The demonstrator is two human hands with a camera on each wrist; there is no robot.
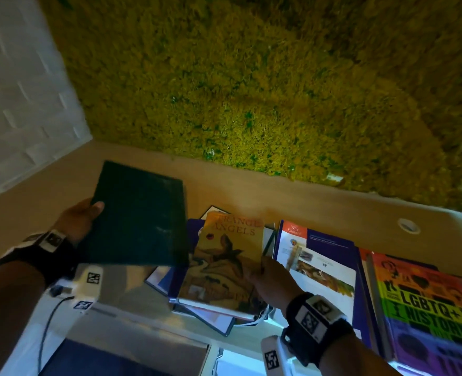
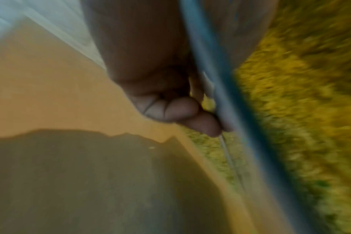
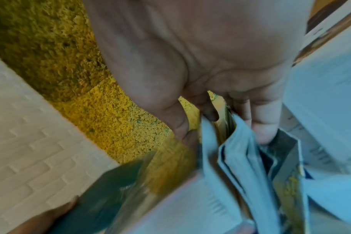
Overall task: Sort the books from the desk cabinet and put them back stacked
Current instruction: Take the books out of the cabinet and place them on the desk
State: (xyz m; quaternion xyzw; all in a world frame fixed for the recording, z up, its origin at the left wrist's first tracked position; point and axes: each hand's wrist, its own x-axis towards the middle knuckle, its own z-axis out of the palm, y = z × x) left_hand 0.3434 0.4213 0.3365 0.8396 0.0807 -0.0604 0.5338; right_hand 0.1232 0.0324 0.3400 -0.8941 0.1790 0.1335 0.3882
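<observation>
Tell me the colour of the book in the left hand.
Plain dark green book, no visible title, held by the left hand; clearest in the head view.

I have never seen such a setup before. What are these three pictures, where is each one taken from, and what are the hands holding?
There is no machine here: a person works with two bare hands and wears three cameras. The big picture comes from a camera on the head, looking down at a tan desk in front of a yellow-green moss wall. The other two come from cameras strapped on the wrists, looking along each hand, so they are close and blurred.

The left hand holds a plain dark green book up above the desk by its edge. The right hand grips a yellow book titled Strange Angels, which is on top of a loose pile of books. To the right lie a white and blue Kaplan booklet and a rainbow LGBTQ+ History book.
</observation>
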